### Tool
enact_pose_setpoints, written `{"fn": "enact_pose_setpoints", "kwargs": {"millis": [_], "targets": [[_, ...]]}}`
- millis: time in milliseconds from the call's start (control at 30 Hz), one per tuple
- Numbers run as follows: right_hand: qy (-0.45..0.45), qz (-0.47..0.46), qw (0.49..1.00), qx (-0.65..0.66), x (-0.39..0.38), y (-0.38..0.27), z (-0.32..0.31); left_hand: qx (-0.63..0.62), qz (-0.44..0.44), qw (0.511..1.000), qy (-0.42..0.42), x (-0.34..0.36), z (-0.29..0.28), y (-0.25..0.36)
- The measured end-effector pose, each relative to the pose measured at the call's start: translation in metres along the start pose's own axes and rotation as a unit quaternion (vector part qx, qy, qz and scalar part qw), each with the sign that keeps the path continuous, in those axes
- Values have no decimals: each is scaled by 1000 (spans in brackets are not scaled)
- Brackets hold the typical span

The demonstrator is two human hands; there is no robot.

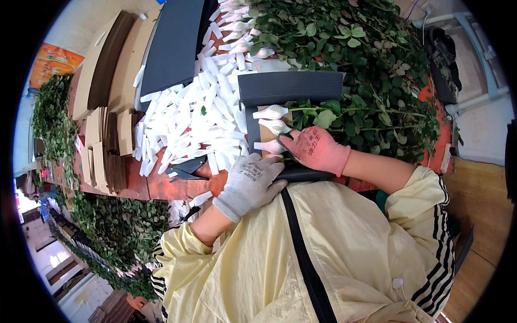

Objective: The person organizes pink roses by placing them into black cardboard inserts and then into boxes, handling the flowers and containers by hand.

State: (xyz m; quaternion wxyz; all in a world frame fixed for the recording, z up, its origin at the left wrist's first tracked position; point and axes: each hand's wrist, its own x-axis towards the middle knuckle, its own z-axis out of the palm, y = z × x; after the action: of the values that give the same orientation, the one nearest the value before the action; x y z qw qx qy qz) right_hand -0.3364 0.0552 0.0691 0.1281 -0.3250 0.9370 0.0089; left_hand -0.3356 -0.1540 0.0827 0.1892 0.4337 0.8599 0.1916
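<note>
My left hand [250, 180], in a grey glove, has its fingers laid against a rose bud mostly hidden under it; the thumb stands apart. A pink glove with dark fingertips covers my right hand [316, 149], its fingers closed at a rose stem just behind the bud. Beyond them lie a pink rose bud [269, 146] and two paler ones, a middle bud [274, 126] and a far bud [271, 112], each in a white net sleeve. These rest side by side on brown and black cardboard [253, 127], leafy stems pointing right.
White net sleeves [207, 116] are heaped left of the cardboard. A black corrugated strip [291, 88] stands behind the roses. Black-handled scissors [188, 169] lie near the table's edge. Leafy stems [371, 64] cover the right side; cardboard stacks [110, 70] stand left.
</note>
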Motion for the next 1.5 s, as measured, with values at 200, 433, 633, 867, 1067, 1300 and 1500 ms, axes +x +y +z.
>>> {"fn": "enact_pose_setpoints", "kwargs": {"millis": [200,433,633,867,1067,1300,1500], "targets": [[131,-13,991,7,-2,6,19,-46,22,999,-6,2,-5,-5],[83,-33,996,-1,-5,5,15,-166,44,984,55,2,-6,-28],[32,-21,999,2,0,4,9,22,-37,994,100,21,3,-59],[96,-14,995,36,-4,5,23,160,82,983,20,29,7,-80],[131,15,989,67,-5,9,33,104,144,977,117,17,8,-92],[83,23,993,74,-4,11,32,25,118,985,122,11,6,-100],[60,5,995,79,-4,13,31,46,-104,989,91,-48,-13,-157]]}}
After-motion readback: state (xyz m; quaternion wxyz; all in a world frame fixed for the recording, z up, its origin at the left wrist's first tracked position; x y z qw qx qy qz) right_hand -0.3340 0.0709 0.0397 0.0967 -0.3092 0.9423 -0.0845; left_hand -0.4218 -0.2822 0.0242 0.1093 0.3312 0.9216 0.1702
